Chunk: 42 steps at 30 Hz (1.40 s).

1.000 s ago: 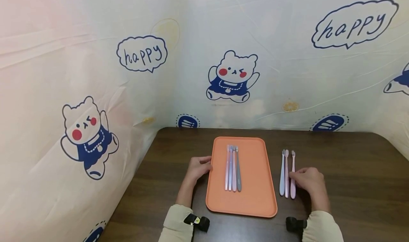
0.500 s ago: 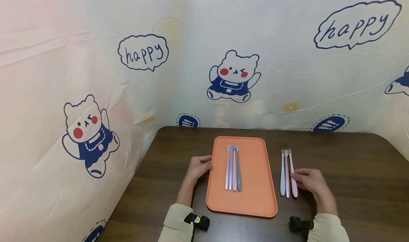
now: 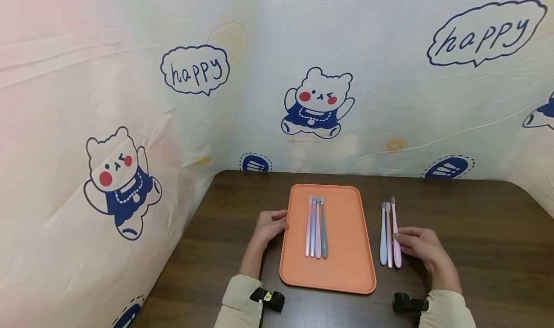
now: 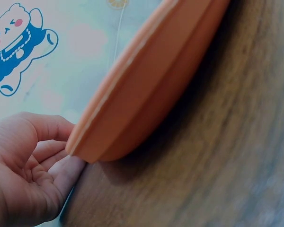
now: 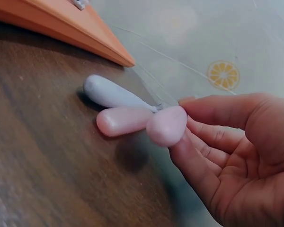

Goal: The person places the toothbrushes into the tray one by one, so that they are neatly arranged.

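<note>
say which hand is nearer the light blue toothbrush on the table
Right. The right hand pinches a pink toothbrush to the right of the light blue toothbrush; the left hand is farther, holding the left edge of the orange tray.

Pale printed sheeting (image 3: 259, 39) behind and to both sides of a dark wood-grain table (image 3: 484, 232), its far corners rounded. Long creases (image 3: 65, 58) run across it on my left. Prints: winking bears (image 3: 318, 102) in blue, red-cheeked; "happy" speech bubbles (image 3: 195, 70); a yellow-orange citrus slice (image 3: 396, 145); blue ovals (image 3: 447, 167), two at the table's far edge. Light soft; dull sheen on the near tabletop.
</note>
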Tool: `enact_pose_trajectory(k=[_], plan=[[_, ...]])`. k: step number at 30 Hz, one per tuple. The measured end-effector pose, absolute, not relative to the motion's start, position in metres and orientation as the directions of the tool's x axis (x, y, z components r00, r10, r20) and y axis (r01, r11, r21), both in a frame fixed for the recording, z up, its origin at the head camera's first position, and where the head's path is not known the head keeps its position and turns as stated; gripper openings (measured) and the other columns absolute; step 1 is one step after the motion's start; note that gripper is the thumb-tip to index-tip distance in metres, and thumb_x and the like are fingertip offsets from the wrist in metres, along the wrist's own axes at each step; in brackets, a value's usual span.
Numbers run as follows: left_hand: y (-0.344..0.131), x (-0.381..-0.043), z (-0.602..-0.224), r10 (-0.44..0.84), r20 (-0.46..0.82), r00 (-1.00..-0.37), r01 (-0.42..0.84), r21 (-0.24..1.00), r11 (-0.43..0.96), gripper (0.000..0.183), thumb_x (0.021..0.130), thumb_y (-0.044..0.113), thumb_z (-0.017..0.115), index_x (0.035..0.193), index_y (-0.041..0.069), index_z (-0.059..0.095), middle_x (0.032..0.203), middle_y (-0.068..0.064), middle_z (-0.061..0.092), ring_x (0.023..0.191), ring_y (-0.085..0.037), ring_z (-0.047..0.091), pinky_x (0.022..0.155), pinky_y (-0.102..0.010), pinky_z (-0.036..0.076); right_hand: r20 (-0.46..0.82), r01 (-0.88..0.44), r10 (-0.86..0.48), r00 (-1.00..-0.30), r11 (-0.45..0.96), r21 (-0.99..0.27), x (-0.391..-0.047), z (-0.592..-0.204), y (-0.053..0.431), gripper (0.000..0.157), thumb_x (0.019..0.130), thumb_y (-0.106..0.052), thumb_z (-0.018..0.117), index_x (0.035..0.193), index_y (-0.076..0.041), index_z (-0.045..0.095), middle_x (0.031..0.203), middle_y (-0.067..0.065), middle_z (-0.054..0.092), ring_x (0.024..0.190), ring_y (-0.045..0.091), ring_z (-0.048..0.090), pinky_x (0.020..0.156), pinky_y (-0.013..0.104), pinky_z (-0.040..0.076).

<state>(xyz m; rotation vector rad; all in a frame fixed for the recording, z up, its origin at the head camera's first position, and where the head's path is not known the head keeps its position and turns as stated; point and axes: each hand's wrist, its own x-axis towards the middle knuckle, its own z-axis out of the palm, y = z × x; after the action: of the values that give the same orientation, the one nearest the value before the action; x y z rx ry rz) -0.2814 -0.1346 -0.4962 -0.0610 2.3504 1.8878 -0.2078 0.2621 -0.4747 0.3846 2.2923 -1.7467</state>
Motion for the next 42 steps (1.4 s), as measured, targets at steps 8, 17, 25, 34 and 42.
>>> enact_pose_trajectory(k=[8, 17, 25, 34, 42], plan=[[-0.134, -0.282, -0.496, 0.05, -0.118, -0.992, -0.105, 0.971, 0.213, 0.05, 0.075, -0.002, 0.068, 0.125, -0.005, 0.069, 0.125, -0.025, 0.071, 0.114, -0.025, 0.07, 0.075, -0.025, 0.06, -0.341, 0.344, 0.054, -0.939, 0.24, -0.908, -0.207, -0.471, 0.259, 0.057, 0.098, -0.021, 0.065, 0.138, 0.017, 0.05, 0.098, -0.006, 0.069, 0.083, 0.001, 0.065, 0.077, 0.02, 0.061], [-0.134, -0.281, -0.496, 0.054, -0.12, -0.991, -0.105, 0.969, 0.223, 0.05, 0.075, -0.002, 0.067, 0.125, -0.006, 0.069, 0.125, -0.026, 0.071, 0.11, -0.023, 0.071, 0.076, -0.026, 0.06, -0.311, 0.307, 0.013, -0.95, 0.192, -0.932, -0.209, -0.469, 0.248, 0.059, 0.098, -0.017, 0.065, 0.14, 0.019, 0.045, 0.097, -0.008, 0.068, 0.083, -0.001, 0.064, 0.076, 0.019, 0.06], [-0.133, -0.281, -0.494, 0.051, -0.125, -0.991, -0.112, 0.972, 0.208, 0.05, 0.075, -0.003, 0.066, 0.125, -0.006, 0.069, 0.123, -0.026, 0.071, 0.108, -0.02, 0.071, 0.073, -0.023, 0.059, -0.303, 0.295, -0.005, -0.953, 0.212, -0.932, -0.211, -0.468, 0.237, 0.056, 0.097, -0.015, 0.065, 0.138, 0.02, 0.047, 0.093, -0.007, 0.068, 0.081, 0.0, 0.064, 0.074, 0.019, 0.059], [-0.134, -0.282, -0.495, 0.052, -0.12, -0.991, -0.106, 0.97, 0.217, 0.049, 0.075, -0.004, 0.067, 0.125, -0.007, 0.069, 0.123, -0.027, 0.071, 0.111, -0.025, 0.071, 0.077, -0.027, 0.061, -0.294, 0.283, -0.014, -0.956, 0.231, -0.931, -0.213, -0.468, 0.23, 0.055, 0.097, -0.015, 0.065, 0.137, 0.019, 0.049, 0.095, -0.004, 0.071, 0.082, 0.001, 0.065, 0.074, 0.019, 0.059], [-0.135, -0.28, -0.495, 0.047, -0.133, -0.99, -0.12, 0.969, 0.215, 0.048, 0.076, -0.003, 0.069, 0.125, -0.004, 0.07, 0.124, -0.026, 0.071, 0.11, -0.025, 0.071, 0.077, -0.029, 0.062, -0.297, 0.284, -0.007, -0.955, 0.268, -0.92, -0.215, -0.468, 0.223, 0.055, 0.098, -0.017, 0.065, 0.138, 0.017, 0.05, 0.107, 0.007, 0.071, 0.086, 0.006, 0.065, 0.076, 0.021, 0.06]])
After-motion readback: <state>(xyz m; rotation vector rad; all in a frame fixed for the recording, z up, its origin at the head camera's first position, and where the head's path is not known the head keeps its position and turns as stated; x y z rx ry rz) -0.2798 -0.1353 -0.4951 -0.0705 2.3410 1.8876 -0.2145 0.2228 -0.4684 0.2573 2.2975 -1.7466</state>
